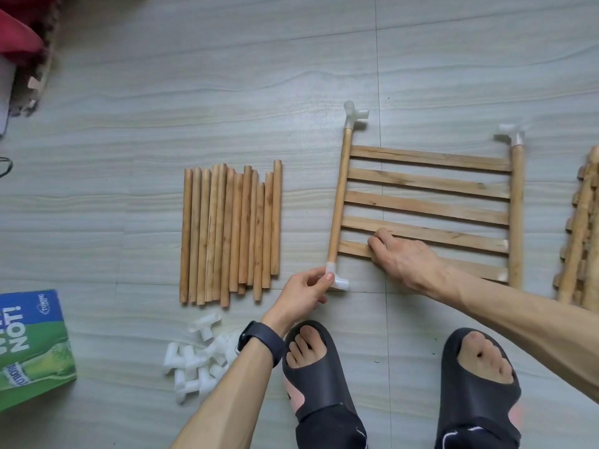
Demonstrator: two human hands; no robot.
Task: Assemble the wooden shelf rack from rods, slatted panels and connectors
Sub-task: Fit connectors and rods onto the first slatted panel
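Currently, left thumb and fingertips [328, 276] pinch the white corner connector [340, 281] seated on the near end of the left rod [338, 196] of the panel. The left hand [303, 294] is otherwise loosely curled, with a dark watch [259, 343] on the wrist. Right fingers [379, 238] are bent and hooked over the two nearest slats, close to the left rod. The right hand [403, 259] lies on top of the slatted panel [428, 181], gripping it.

Panel is flat on the grey floor [227, 92], just ahead of two feet in black sandals [319, 384]. Far ends of both side rods carry far connectors [355, 113]. Loose rods [230, 231] are laid side by side left of the panel. Spare connectors [194, 358] are heaped nearer, beside the left forearm. Stacked panels [580, 234] at right edge. Green-blue carton [32, 345] at lower left.
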